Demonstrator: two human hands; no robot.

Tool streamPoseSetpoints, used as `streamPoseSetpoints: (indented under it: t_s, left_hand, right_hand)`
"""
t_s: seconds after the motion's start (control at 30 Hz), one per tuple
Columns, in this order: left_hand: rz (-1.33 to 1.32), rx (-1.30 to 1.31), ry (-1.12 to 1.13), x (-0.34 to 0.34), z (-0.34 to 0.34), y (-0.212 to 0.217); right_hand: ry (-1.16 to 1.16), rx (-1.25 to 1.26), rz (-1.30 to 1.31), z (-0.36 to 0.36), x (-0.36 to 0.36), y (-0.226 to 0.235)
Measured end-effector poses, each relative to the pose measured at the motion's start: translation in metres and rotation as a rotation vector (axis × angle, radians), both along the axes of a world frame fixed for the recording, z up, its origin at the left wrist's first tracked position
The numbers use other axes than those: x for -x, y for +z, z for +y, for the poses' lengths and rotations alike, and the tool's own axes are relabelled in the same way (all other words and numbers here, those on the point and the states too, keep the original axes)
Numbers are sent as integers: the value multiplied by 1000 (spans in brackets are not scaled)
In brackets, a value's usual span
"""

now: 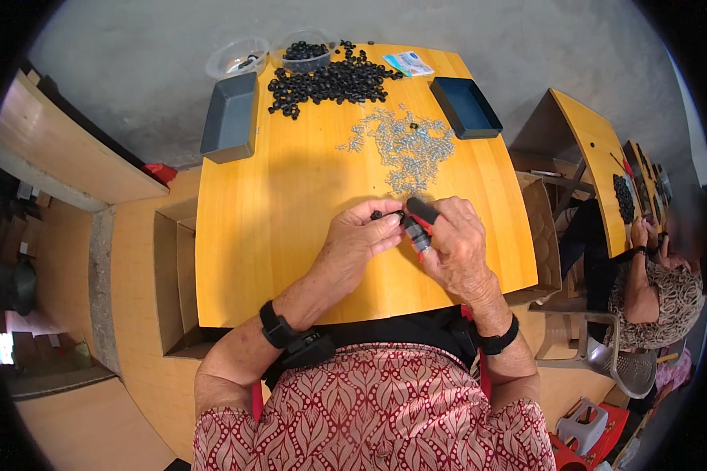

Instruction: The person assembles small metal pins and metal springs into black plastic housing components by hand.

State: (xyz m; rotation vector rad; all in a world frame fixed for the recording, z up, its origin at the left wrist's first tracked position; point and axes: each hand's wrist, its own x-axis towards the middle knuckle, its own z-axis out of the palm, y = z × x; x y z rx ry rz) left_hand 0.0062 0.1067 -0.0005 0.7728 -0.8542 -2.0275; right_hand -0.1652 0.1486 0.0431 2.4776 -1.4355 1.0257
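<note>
Fingers of the left hand pinch a small black piece over the table; the right hand curls round a tool. The piece looks light and hard, best held by its sides.

Small black part: pinched in the fingertips of the left hand, mostly covered, so its full shape escapes me from here.
Hand tool: black and grey with red patches, gripped in the right hand, partly hidden by the fingers.
Between them: tool and part sit close together; whether they touch, I can't tell.
</note>
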Motion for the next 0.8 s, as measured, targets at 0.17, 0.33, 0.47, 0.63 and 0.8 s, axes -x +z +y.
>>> streamPoseSetpoints:
  t_s: [0.17, 0.33, 0.47, 0.63, 0.8]
  left_hand:
    - [-52, 42, -5, -6, -4, 6]
    - [-61, 57, 4, -7, -6, 10]
    - [-92, 105, 21, -7, -9, 10]
    - [-105, 120, -1, -5, -9, 7]
    - [-102, 184, -40, -5, -8, 4]
  right_hand:
    - [-11, -77, -116, -9, -1, 7]
    - [8, -135, -251, -20, -4, 18]
    - [6, -257, -412, -20, -4, 16]
    - [14, -346, -436, -29, -4, 10]
    - [4, -393, -386, -33, -11, 8]
